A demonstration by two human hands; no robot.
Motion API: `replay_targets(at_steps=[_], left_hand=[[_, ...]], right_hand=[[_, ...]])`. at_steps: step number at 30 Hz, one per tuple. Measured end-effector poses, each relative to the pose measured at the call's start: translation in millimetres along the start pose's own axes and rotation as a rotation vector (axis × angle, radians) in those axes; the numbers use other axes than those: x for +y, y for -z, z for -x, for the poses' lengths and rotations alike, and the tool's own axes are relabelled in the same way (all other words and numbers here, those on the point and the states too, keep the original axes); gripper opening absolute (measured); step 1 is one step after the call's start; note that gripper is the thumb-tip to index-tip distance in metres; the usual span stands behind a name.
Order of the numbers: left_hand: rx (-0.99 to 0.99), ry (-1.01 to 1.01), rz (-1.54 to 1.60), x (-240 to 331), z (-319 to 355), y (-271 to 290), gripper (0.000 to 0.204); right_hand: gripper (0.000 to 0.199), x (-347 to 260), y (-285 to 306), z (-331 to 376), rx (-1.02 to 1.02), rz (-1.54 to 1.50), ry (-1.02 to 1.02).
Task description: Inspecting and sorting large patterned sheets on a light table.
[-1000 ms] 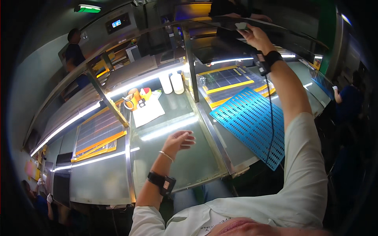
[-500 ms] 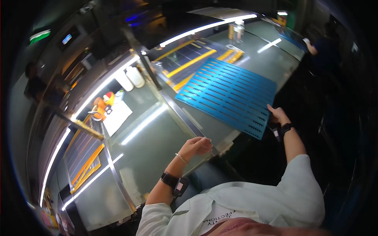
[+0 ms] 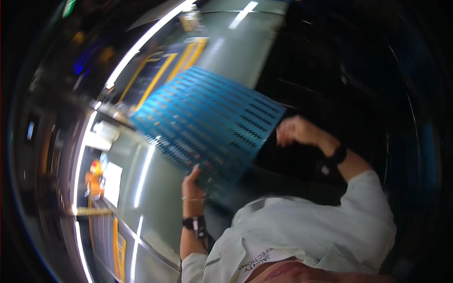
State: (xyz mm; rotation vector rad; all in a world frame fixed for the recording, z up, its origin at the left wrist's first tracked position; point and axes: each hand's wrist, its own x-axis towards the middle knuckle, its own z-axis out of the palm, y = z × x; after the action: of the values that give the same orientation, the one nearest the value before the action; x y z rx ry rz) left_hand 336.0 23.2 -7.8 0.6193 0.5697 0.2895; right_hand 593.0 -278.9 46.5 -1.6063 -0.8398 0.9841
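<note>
Blue perforated panel [image 3: 207,122] | stiff, light, I judge | left hand [image 3: 192,181] grasps near edge | right hand [image 3: 295,130] curled at far corner, grip unclear.

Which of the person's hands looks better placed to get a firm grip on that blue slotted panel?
Probably the left hand: it already rests against the near edge of the blue slotted panel. The right hand is curled beside the panel's far corner, and the blur hides whether it touches it.

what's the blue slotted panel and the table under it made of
Blue panel: looks like rigid plastic or coated sheet, matte, with rows of cut slots; blur leaves it open. Table: probably metal or glass, glossy, since it mirrors the strip lights as bright streaks.
</note>
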Motion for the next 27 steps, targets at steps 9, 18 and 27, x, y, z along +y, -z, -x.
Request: replay_targets(at_steps=[9, 18, 27], left_hand=[[-0.343, 0.016, -0.268, 9, 1, -31, 0.053], [-0.372, -0.072, -1.144, -91, -85, -136, 0.040], [-0.467, 0.269, -2.519, -165, -32, 15, 0.065]], right_hand=[[0.079, 1, 69, 122, 0.220, -0.171, -0.051], [0.031, 24, 49, 258, 1.006, -0.303, 0.112], [0.028, 91, 55, 379, 1.703, 0.418, -0.161]])
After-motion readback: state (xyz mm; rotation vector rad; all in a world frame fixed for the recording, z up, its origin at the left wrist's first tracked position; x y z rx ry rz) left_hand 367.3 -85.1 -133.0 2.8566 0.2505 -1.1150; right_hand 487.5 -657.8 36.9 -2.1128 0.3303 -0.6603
